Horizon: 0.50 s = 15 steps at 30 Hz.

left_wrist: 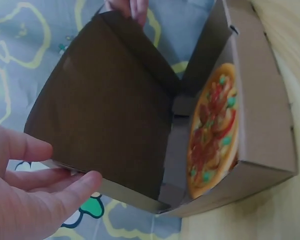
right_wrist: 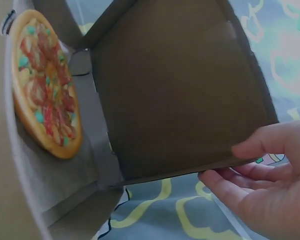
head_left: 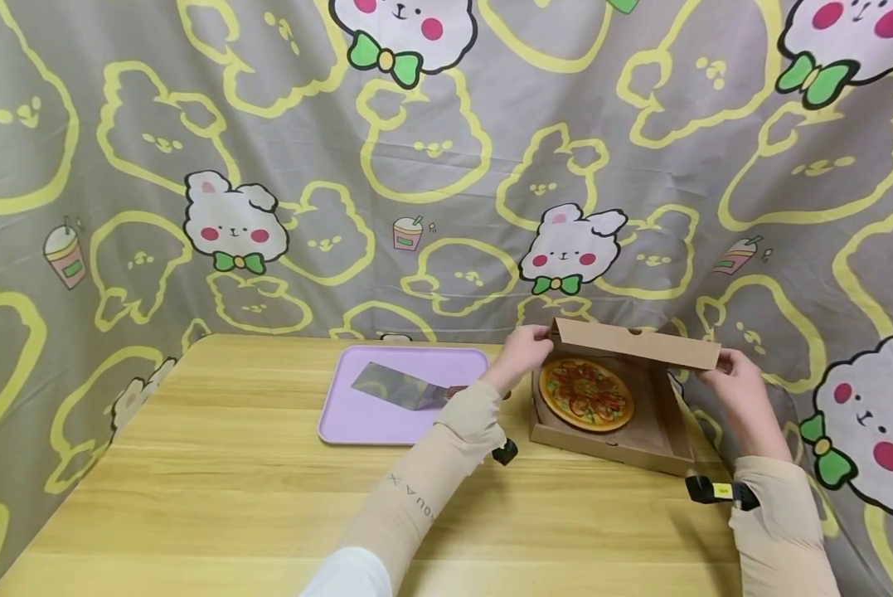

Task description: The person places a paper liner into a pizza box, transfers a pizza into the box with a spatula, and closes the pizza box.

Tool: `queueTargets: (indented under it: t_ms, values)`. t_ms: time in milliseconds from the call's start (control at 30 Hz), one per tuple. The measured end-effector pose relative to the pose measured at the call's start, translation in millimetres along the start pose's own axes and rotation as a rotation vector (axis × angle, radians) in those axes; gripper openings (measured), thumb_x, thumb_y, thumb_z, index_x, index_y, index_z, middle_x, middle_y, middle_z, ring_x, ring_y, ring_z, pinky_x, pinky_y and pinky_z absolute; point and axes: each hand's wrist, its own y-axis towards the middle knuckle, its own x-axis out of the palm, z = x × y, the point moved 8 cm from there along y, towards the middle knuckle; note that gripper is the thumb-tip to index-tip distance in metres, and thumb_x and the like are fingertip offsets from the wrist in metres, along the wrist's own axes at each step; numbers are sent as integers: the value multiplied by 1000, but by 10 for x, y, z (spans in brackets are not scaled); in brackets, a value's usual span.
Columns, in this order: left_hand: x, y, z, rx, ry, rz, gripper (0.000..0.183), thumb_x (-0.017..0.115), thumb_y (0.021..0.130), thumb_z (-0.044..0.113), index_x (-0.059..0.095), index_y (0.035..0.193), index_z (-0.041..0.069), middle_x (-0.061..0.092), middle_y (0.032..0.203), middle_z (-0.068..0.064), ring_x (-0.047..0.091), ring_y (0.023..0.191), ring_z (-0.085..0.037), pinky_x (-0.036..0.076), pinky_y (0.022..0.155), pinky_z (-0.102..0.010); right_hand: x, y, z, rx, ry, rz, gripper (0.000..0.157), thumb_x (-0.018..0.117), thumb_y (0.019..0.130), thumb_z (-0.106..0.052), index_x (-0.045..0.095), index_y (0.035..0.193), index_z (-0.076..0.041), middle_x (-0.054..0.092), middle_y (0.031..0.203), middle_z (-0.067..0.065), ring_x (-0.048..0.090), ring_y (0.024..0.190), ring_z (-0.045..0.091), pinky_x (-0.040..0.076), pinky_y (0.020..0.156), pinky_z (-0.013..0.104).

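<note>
A cardboard pizza box [head_left: 603,448] stands on the right part of the table with its lid [head_left: 636,342] raised at an angle. Inside lies a round pizza [head_left: 586,394] with red and green toppings, toward the box's left side. My left hand [head_left: 521,358] holds the lid at its left front corner. At the opposite corner, my right hand [head_left: 740,394] pinches the lid's right edge. Both wrist views show the lid's brown inner face [left_wrist: 105,100], with thumb and fingers on either side of its edge [right_wrist: 190,175].
Left of the box, a purple tray [head_left: 334,414] carries a metal spatula [head_left: 397,385], its handle partly hidden by my left arm. Patterned grey cloth [head_left: 446,207] hangs behind the wooden table [head_left: 215,464], close to the box's back and right.
</note>
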Motion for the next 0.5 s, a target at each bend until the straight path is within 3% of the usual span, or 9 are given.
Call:
queueTargets:
  t_ms: [100,167,267,400,500]
  values:
    - [37,-51,-37,-13,-38,-48,45,50,95,7,50,140,2,59,137,-13,57,123,-21,51,97,-31,36,-56,33,-15,23,-30,51,52,93,-1,32,135,20,50,90,-13,44,78,-15,44,66,4]
    - [60,-74,-57,-18,-51,-75,49,50,95,7,46,143,2,57,139,-13,56,122,-19,51,93,-29,62,-77,57,-18,26,-42,53,51,92,0,30,137,19,52,91,-13,49,82,-13,45,67,4]
    - [79,-95,-74,-22,-70,-107,52,49,94,8,42,146,4,53,143,-12,54,123,-20,49,91,-30,100,-87,87,-12,29,-45,55,50,93,0,27,139,17,56,102,2,48,85,-14,45,68,4]
    - [94,-119,-118,-43,-114,-142,57,50,92,7,39,148,5,48,149,-11,47,134,-23,47,102,-36,160,-123,99,-9,46,-63,56,47,93,2,22,140,18,47,123,29,43,87,-16,44,68,4]
    - [116,-158,-172,-72,-120,-171,62,53,90,8,36,150,5,40,155,-9,37,142,-24,41,112,-41,194,-190,116,9,51,-102,59,46,93,2,18,143,19,37,135,38,57,105,11,43,68,3]
